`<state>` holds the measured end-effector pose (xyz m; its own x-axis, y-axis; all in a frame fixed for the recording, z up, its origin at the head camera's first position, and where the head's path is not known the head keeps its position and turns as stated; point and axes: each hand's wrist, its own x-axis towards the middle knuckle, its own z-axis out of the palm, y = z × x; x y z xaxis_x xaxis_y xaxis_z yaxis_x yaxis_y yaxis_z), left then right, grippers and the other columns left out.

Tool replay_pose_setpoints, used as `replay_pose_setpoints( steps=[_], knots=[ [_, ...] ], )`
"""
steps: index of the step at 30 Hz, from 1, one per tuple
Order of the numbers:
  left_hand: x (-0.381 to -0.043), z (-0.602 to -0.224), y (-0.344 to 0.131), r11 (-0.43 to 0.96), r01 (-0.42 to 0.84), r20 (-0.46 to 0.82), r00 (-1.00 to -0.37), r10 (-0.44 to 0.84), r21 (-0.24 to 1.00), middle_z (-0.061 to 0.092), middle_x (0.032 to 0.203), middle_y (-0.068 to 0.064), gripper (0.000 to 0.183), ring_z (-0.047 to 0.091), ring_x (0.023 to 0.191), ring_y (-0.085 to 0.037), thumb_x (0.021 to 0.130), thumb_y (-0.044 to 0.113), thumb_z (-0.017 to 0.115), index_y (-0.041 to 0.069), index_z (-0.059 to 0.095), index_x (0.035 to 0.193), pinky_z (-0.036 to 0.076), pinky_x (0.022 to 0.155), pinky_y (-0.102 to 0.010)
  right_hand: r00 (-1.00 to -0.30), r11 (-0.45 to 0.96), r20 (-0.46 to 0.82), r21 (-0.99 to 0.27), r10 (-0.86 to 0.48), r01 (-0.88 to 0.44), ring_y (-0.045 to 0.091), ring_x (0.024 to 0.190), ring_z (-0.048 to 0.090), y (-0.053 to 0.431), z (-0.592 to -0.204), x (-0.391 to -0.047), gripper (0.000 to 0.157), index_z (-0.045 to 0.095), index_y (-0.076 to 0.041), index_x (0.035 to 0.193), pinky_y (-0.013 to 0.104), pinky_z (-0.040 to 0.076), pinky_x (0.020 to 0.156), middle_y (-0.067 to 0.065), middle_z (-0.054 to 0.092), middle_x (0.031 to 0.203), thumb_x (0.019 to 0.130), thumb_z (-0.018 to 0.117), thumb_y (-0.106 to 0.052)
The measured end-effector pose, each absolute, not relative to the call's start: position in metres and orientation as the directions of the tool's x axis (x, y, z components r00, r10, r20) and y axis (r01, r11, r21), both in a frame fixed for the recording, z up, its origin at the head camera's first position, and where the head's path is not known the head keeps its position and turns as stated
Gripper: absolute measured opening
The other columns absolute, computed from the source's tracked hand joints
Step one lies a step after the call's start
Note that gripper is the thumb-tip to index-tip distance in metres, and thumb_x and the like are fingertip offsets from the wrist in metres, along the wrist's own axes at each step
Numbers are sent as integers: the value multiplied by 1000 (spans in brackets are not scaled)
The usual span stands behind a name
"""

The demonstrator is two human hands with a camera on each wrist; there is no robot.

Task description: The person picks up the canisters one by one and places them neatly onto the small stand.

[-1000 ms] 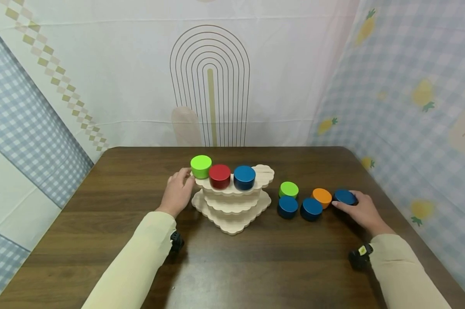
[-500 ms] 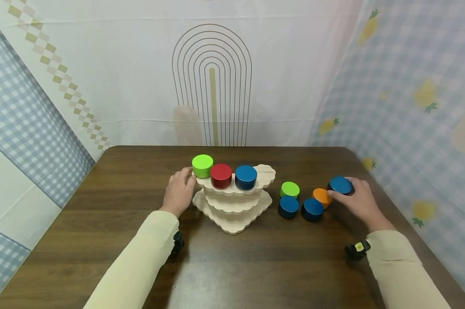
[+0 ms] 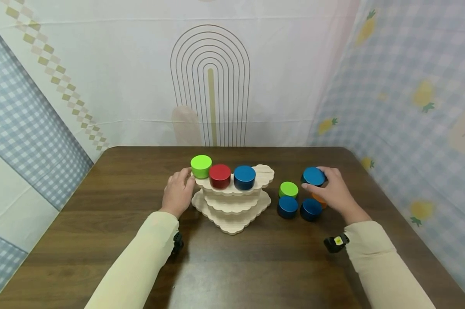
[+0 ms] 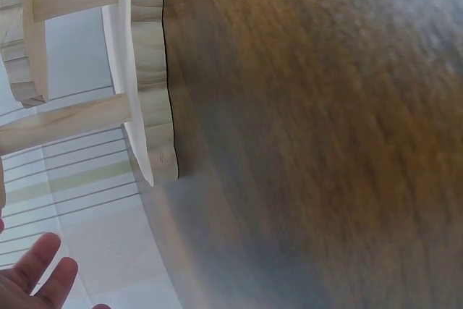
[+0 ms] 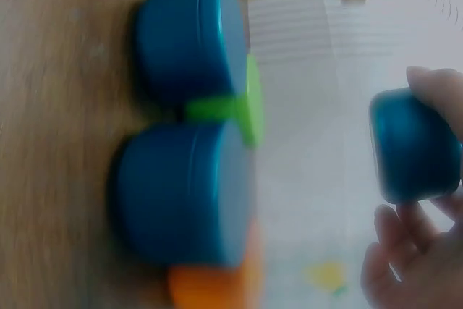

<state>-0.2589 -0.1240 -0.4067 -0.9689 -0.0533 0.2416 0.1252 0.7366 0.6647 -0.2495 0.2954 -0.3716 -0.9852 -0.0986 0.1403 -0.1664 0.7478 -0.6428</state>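
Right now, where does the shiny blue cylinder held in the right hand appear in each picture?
Head: right of centre, the shiny blue cylinder is in the right hand.
Left wrist: not in it.
Right wrist: at the right side, between thumb and fingers.
Shared landmark: the pale wooden tiered stand, central in head, upper left in left wrist, top edge in right wrist.

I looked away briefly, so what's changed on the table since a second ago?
The right hand, already holding a blue cylinder, has lifted it off the table and carried it left, toward the wooden stand. Nothing else was grasped or released. The left hand stays beside the stand; the green cylinder, red cylinder and second blue cylinder atop it, and the four cylinders on the table, haven't visibly moved.
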Motion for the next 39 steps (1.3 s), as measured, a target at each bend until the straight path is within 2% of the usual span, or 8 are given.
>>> replay_pose_setpoints(
  steps=[20, 39],
  knots=[
    [-258, -406, -125, 744, 119, 243, -968, -60, 658, 54, 131, -17, 47, 44, 124, -37, 101, 34, 34, 11, 49, 138, 34, 100, -58, -973, 686, 152, -690, -173, -230, 42, 126, 37, 228, -352, -259, 75, 35, 2, 144, 60, 34, 101, 25, 30, 142, 88, 69, -36],
    [-259, -409, -124, 740, 130, 258, -964, -61, 660, 53, 134, -18, 47, 44, 125, -38, 100, 34, 35, 10, 49, 138, 34, 100, -59, -967, 663, 118, -709, -227, -241, 38, 120, 42, 197, -349, -272, 70, 40, -1, 139, 59, 37, 100, 22, 34, 137, 86, 71, -34]
  ],
)
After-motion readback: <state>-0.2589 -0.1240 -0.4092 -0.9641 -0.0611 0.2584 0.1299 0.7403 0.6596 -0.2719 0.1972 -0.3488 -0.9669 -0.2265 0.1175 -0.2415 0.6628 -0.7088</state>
